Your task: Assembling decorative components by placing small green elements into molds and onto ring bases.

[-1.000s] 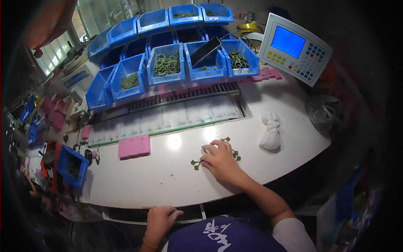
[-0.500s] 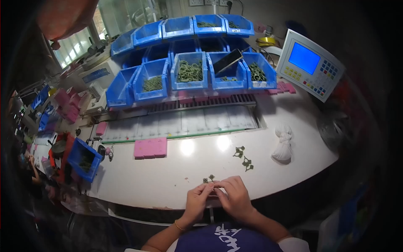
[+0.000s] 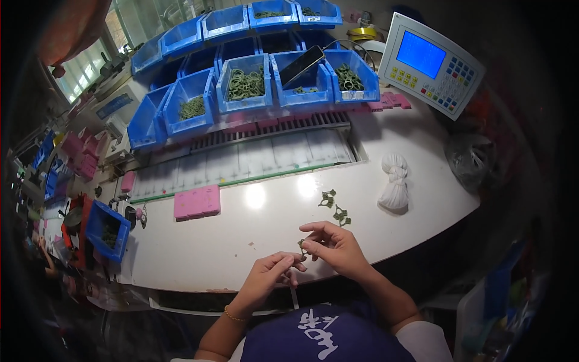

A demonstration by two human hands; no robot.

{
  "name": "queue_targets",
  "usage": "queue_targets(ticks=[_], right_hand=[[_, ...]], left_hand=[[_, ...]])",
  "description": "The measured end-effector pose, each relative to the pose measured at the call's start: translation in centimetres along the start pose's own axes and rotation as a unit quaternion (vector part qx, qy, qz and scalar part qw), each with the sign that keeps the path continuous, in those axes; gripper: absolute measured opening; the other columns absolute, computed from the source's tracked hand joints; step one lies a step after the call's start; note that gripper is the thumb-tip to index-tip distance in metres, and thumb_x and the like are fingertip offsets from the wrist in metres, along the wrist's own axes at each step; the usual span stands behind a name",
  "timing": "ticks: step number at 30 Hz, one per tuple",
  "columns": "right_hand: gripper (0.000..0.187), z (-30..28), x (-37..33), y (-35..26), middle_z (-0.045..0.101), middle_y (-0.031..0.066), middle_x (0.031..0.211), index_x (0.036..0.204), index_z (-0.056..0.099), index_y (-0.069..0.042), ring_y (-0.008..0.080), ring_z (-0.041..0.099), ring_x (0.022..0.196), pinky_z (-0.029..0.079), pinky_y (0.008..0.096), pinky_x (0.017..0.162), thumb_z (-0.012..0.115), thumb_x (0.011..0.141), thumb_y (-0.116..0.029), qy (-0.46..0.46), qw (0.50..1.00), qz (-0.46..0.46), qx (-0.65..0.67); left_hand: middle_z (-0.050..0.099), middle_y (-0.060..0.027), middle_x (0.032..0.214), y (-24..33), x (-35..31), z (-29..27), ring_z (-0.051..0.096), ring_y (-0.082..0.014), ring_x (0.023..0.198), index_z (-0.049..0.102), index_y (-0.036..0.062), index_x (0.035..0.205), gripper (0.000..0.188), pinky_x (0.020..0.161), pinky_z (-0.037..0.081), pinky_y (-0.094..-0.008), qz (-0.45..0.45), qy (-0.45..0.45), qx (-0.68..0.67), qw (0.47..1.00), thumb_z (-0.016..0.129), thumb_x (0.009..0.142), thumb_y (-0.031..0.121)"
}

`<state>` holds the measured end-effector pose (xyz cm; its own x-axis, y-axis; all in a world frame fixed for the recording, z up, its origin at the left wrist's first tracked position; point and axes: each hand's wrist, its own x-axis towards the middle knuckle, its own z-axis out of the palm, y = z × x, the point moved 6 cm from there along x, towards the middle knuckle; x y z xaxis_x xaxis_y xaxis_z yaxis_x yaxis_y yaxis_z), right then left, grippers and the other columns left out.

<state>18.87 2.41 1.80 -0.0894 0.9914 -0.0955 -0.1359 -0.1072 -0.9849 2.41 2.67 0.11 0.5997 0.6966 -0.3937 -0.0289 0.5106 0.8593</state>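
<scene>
A small green ring-like piece (image 3: 303,246) is pinched between the thumb and fingers of my right hand (image 3: 335,247), just above the white table near its front edge. Close beside it on the left, my left hand (image 3: 268,276) has its thumb and forefinger brought together; whatever lies between them is too small to make out. Farther back on the table lie two similar green pieces, one (image 3: 327,198) a little behind the other (image 3: 341,216).
A white cloth bundle (image 3: 394,184) lies to the right. Pink blocks (image 3: 197,202) sit at left, near a tilted blue bin (image 3: 108,229). Behind stand tiered blue bins (image 3: 245,83) of green pieces, a phone (image 3: 301,65) resting on one. A control panel (image 3: 431,63) stands at back right.
My hands have come slightly apart. The right one has lifted with the green piece, and the left has lowered a little. The whole view has shifted and tilted.
</scene>
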Motion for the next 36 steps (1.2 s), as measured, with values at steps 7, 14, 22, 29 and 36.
queue_targets(ticks=[7, 14, 22, 29, 36], right_hand=[[0.038, 0.5, -0.6, -0.5, 0.065, 0.0046, 0.092, 0.128, 0.056, -0.001, 0.008, 0.062, 0.081, 0.052, 0.0228, 0.072, 0.066, 0.091, -0.005, 0.012, 0.999, -0.032, -0.01], [0.038, 0.6, -0.8, -0.5, 0.066, 0.0048, 0.091, 0.128, 0.055, -0.001, 0.0077, 0.062, 0.082, 0.052, 0.0228, 0.072, 0.065, 0.092, -0.004, 0.024, 0.999, -0.034, -0.012], [0.041, 0.7, -1.1, -0.1, 0.066, 0.0054, 0.092, 0.13, 0.052, 0.0, 0.0076, 0.062, 0.081, 0.052, 0.0229, 0.072, 0.065, 0.092, -0.004, 0.058, 0.997, -0.041, -0.012], [0.041, 1.1, -1.6, -0.2, 0.067, 0.0065, 0.093, 0.13, 0.052, -0.002, 0.0098, 0.064, 0.087, 0.052, 0.0246, 0.079, 0.065, 0.092, -0.004, 0.063, 0.993, -0.069, -0.071], [0.037, 1.6, -1.0, -1.2, 0.069, 0.0112, 0.092, 0.127, 0.054, -0.003, 0.0156, 0.068, 0.083, 0.053, 0.0282, 0.075, 0.063, 0.092, -0.007, 0.02, 0.99, -0.082, -0.114]], left_hand=[[0.068, -0.0087, 0.088, -0.4, 0.4, 0.3, 0.06, -0.012, 0.067, 0.066, -0.0019, 0.105, 0.02, 0.066, 0.053, -0.0259, 0.014, 0.038, 0.014, 0.999, 0.061, 0.096, 0.015], [0.067, -0.0074, 0.087, -0.6, 0.4, 0.3, 0.059, -0.0098, 0.068, 0.066, -0.0011, 0.102, 0.016, 0.063, 0.052, -0.025, 0.036, 0.053, 0.0, 0.998, 0.061, 0.096, 0.013], [0.064, -0.0039, 0.083, -1.0, 0.6, 0.3, 0.057, -0.008, 0.066, 0.066, 0.0002, 0.103, 0.016, 0.06, 0.049, -0.0228, 0.032, 0.075, 0.005, 0.997, 0.061, 0.097, 0.014], [0.062, 0.0008, 0.081, -1.6, 0.5, 0.2, 0.053, -0.0038, 0.066, 0.064, 0.0009, 0.098, 0.011, 0.06, 0.044, -0.0199, 0.115, 0.139, 0.12, 0.976, 0.059, 0.095, 0.01], [0.064, 0.0006, 0.075, -0.9, -0.5, -0.7, 0.053, -0.0023, 0.063, 0.066, -0.0019, 0.088, 0.008, 0.056, 0.042, -0.0195, 0.189, 0.209, 0.177, 0.943, 0.061, 0.089, 0.004]])
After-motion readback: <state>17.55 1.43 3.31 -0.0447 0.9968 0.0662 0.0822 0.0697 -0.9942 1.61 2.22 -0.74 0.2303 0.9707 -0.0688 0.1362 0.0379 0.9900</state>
